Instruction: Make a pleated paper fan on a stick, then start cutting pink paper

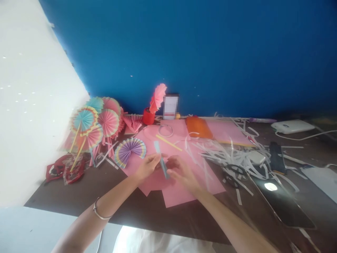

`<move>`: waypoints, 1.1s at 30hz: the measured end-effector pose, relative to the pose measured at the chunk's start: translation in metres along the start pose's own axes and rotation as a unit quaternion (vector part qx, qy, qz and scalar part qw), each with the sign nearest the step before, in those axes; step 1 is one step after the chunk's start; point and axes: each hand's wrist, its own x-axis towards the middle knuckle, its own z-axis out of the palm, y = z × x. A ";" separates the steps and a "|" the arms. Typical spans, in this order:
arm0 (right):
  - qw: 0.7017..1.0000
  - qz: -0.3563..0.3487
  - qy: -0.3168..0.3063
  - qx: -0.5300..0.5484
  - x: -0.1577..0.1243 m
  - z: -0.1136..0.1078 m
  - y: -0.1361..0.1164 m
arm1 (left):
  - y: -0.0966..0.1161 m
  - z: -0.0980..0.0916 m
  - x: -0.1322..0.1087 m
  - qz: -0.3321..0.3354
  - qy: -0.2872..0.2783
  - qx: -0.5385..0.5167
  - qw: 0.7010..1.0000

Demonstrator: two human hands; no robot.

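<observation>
Both my hands meet over the pink paper sheets (pixel 184 191) in the middle of the dark table. My left hand (pixel 147 166) and my right hand (pixel 181 171) pinch a narrow folded strip of light blue paper (pixel 161 160) that stands tilted between them, its upper end sticking out past my fingers. The fingers of both hands are closed on it, though slightly smeared. A thin bangle sits on my left wrist.
Several finished pleated paper fans (pixel 97 123) lie at the left, one purple fan (pixel 129 149) nearer. A red cup (pixel 148 116) holds a pink fan at the back. White paper trimmings (pixel 226 151), black scissors (pixel 233 173), a phone (pixel 285 203) and an orange sheet (pixel 198 127) lie right.
</observation>
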 end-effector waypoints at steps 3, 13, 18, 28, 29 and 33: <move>0.999 0.021 -0.006 -0.047 0.001 0.006 0.000 | -0.001 0.001 0.002 0.012 0.018 -0.025 0.999; 0.997 0.060 0.020 -0.044 0.001 -0.002 -0.003 | 0.002 -0.008 0.002 0.025 0.066 0.096 0.993; 0.998 0.022 0.033 -0.044 0.001 0.001 -0.001 | 0.006 -0.005 -0.001 0.026 0.131 0.098 0.986; 0.992 0.108 0.062 0.000 0.006 0.000 -0.006 | 0.003 -0.004 0.002 0.029 0.080 0.021 0.996; 0.992 0.114 0.058 0.000 0.006 0.000 -0.008 | 0.003 -0.004 0.002 0.029 0.069 0.029 0.997; 0.990 0.133 0.043 0.001 0.007 0.000 -0.011 | 0.003 -0.005 0.002 0.006 0.076 0.065 0.995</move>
